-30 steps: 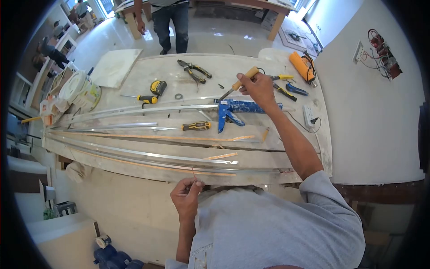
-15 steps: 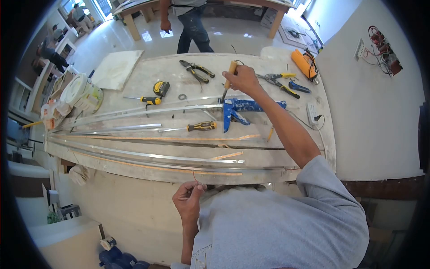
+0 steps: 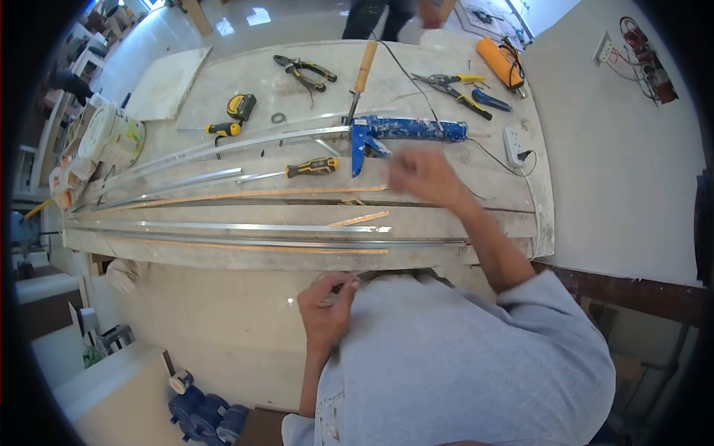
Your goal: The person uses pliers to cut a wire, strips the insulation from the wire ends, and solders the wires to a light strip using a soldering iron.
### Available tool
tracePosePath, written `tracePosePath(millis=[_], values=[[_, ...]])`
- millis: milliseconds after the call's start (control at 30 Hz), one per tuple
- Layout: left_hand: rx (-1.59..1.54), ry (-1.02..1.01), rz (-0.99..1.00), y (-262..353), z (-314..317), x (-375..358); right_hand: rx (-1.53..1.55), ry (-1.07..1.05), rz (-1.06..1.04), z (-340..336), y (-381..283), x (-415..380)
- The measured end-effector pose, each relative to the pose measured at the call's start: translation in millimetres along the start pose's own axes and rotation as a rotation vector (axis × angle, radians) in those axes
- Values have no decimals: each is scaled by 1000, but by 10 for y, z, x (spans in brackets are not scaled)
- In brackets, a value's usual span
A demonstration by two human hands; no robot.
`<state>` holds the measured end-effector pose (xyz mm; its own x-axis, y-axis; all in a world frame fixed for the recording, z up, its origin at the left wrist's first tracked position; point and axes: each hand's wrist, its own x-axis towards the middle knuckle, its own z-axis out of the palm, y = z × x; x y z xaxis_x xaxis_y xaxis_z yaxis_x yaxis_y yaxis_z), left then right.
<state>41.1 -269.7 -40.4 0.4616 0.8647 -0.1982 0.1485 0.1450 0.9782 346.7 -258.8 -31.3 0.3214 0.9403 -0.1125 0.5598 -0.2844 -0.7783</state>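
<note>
My right hand (image 3: 424,177) hovers over the workbench (image 3: 297,210), smeared by motion; nothing can be made out between its fingers. Just above it lies a blue caulking gun (image 3: 416,129). A soldering iron with a wooden handle (image 3: 364,68) leans at the gun's left end, its cord running right. My left hand (image 3: 327,306) is below the bench's near edge, thumb and fingertips pinched together; what they hold is too small to name. Left of my right hand are a yellow-black screwdriver (image 3: 312,167) and long metal strips (image 3: 245,225).
Pliers (image 3: 305,73), a tape measure (image 3: 241,107), cutters (image 3: 454,91), a blue knife (image 3: 491,100) and an orange tool (image 3: 500,64) lie farther back. A bucket (image 3: 113,135) stands left, a power strip (image 3: 515,147) right. Another person's legs (image 3: 378,18) show beyond the bench.
My right hand has let go of the wooden-handled iron and moved down toward me. My left hand remains pinched near my body. The view has tilted down, and the other person has moved right.
</note>
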Motion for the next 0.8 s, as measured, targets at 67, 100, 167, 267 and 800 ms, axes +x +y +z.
tracePosePath(millis=[67, 100, 167, 267, 800], values=[[270, -148, 159, 65, 124, 47, 156, -195, -61, 112, -178, -682], [385, -200, 265, 34, 157, 73, 358, -248, -123, 186, -160, -916], [448, -221, 299, 38, 227, 74, 260, -217, -194, 224, -213, -1168], [510, -264, 353, 54, 279, 80, 134, -168, -266, 194, -185, -1262], [595, -379, 448, 139, 154, 122, 23, -193, -362, 234, -165, -1304]])
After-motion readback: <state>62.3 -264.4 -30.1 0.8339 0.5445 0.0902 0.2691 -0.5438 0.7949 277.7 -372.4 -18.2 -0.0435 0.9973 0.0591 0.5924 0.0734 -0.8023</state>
